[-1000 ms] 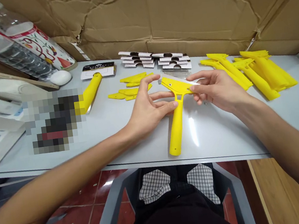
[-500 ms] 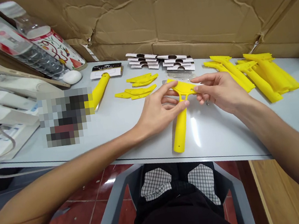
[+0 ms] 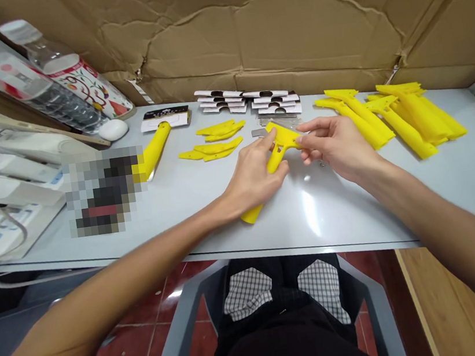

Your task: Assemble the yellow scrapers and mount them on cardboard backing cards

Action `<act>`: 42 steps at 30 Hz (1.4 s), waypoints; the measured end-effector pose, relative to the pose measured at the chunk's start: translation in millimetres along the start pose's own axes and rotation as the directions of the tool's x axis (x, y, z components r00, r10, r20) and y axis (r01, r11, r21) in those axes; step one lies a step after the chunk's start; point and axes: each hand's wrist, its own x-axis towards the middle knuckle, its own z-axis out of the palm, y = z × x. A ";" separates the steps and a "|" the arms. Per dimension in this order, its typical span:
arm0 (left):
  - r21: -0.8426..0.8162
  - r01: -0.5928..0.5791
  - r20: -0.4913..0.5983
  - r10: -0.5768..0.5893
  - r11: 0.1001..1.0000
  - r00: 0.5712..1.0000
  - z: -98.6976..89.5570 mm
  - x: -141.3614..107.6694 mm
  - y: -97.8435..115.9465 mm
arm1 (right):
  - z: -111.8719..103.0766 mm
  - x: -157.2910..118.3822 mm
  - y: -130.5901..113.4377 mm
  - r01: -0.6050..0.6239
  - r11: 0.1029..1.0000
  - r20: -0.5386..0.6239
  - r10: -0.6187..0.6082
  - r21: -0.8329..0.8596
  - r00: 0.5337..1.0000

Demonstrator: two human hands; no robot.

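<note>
Running from 7 o'clock at its handle end to 1 o'clock at its head, the yellow scraper [image 3: 283, 136] slants over the desk [image 3: 343, 219]. The left hand [image 3: 255, 171] is nearer, its fingers wrapped around the handle (the palm hides much of it); the right hand [image 3: 338, 142] pinches the head's 3 o'clock corner, most of the scraper lying toward 8 o'clock from those fingers.

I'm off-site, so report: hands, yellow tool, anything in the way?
Left hand gripping yellow tool, right hand pinching its head. Handle slants under left hand. Loose yellow pieces beyond, untouched.
</note>
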 end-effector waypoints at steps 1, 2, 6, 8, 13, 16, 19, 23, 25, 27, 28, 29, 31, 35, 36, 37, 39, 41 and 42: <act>0.019 -0.008 0.011 0.008 1.000 1.000 -1.7 1.4 -2.3 | 0.6 0.1 1.4 -0.005 1.000 0.006 0.005 -0.009 1.000; 0.034 -0.018 0.013 0.018 0.999 1.000 -3.5 2.5 -3.8 | 1.1 0.0 2.3 -0.006 1.000 0.012 0.006 -0.018 1.000; 0.015 -0.010 -0.012 0.011 1.000 1.000 -10.1 3.5 -2.3 | 1.4 -2.7 -0.1 0.015 1.000 0.059 -0.014 -0.007 0.998; -0.101 0.081 0.002 -0.081 0.992 0.997 -12.8 3.4 1.4 | 0.8 -4.8 -4.8 0.032 0.999 0.103 -0.033 0.007 0.994; -0.545 0.277 0.219 -0.185 0.791 0.958 -22.0 5.2 8.7 | -4.5 -2.9 -14.1 0.089 0.994 0.034 -0.087 -0.065 0.996; -0.726 0.349 0.325 -0.151 0.593 0.933 -28.0 5.9 7.5 | -10.0 2.7 -13.1 0.167 0.975 -0.056 -0.177 -0.148 0.983; -0.755 0.442 0.401 -0.191 0.485 0.896 -30.9 4.8 1.9 | -14.3 5.5 -11.7 0.241 0.931 -0.083 -0.272 -0.274 0.959; -0.707 0.557 0.509 -0.233 0.435 0.829 -30.9 4.4 -7.3 | -18.8 5.8 -14.2 0.300 0.850 -0.039 -0.350 -0.433 0.936; -0.696 0.583 0.538 -0.233 0.420 0.810 -31.0 4.7 -10.2 | -22.2 6.5 -16.3 0.340 0.792 -0.002 -0.395 -0.507 0.919; -0.686 0.595 0.555 -0.228 0.418 0.800 -31.5 3.8 -11.2 | -26.1 7.2 -18.0 0.365 0.730 0.036 -0.424 -0.577 0.905; -0.679 0.598 0.561 -0.225 0.425 0.797 -31.7 2.7 -11.1 | -27.7 7.2 -18.6 0.373 0.707 0.052 -0.431 -0.600 0.901; -0.672 0.599 0.563 -0.224 0.435 0.795 -31.9 1.1 -10.6 | -28.8 7.0 -18.9 0.378 0.695 0.066 -0.431 -0.612 0.900; -0.657 0.600 0.567 -0.225 0.457 0.792 -31.7 -2.9 -9.2 | -29.1 5.7 -18.4 0.378 0.706 0.102 -0.401 -0.599 0.910; -0.646 0.614 0.579 -0.234 0.453 0.781 -30.6 -9.1 -6.7 | -23.9 2.8 -13.6 0.356 0.786 0.230 -0.275 -0.505 0.933; -0.648 0.616 0.578 -0.238 0.448 0.781 -30.5 -9.8 -6.4 | -22.4 2.6 -12.1 0.340 0.808 0.255 -0.241 -0.482 0.936; -0.650 0.617 0.575 -0.243 0.444 0.781 -30.6 -10.2 -6.2 | -21.1 2.6 -10.6 0.318 0.828 0.270 -0.210 -0.462 0.940; -0.651 0.618 0.573 -0.249 0.441 0.781 -31.1 -10.4 -6.0 | -19.4 3.3 -8.3 0.282 0.860 0.276 -0.174 -0.425 0.945; -0.649 0.620 0.575 -0.249 0.440 0.779 -31.9 -10.7 -5.9 | -18.8 4.2 -7.0 0.270 0.879 0.277 -0.167 -0.393 0.946; -0.649 0.621 0.577 -0.247 0.440 0.778 -32.2 -11.0 -6.0 | -18.7 4.4 -6.7 0.273 0.885 0.283 -0.170 -0.378 0.944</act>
